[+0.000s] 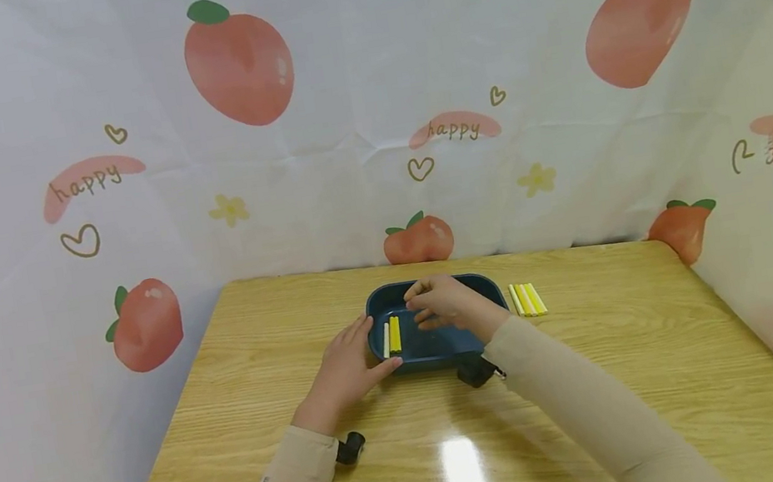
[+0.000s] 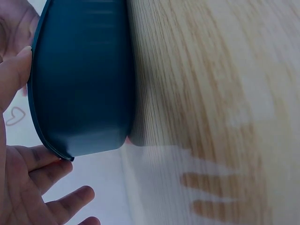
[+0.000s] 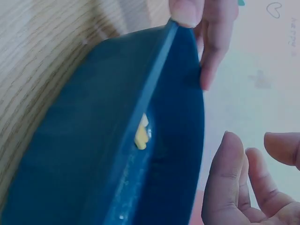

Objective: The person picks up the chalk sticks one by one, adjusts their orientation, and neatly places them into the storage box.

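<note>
A dark blue, deep tray (image 1: 441,344) with rounded corners sits on the table. My left hand (image 1: 346,369) holds its left end, the thumb on the near rim and the fingertips at the left rim. Over the tray is my right hand (image 1: 448,303), its fingers loosely bent. The right wrist view shows nothing between that thumb and the fingers (image 3: 225,173). Inside the tray, at the left end, a white chalk-like stick (image 1: 386,340) lies beside yellow sticks (image 1: 395,335). Outside, just right of the tray, several white and yellow sticks (image 1: 528,299) lie side by side.
The wooden table (image 1: 277,317) carries a bright light reflection near its front. A white cloth printed with peaches (image 1: 344,163) hangs behind and at the sides. Black wrist-worn devices (image 1: 350,448) sit at both cuffs, the right one close to the tray's near wall.
</note>
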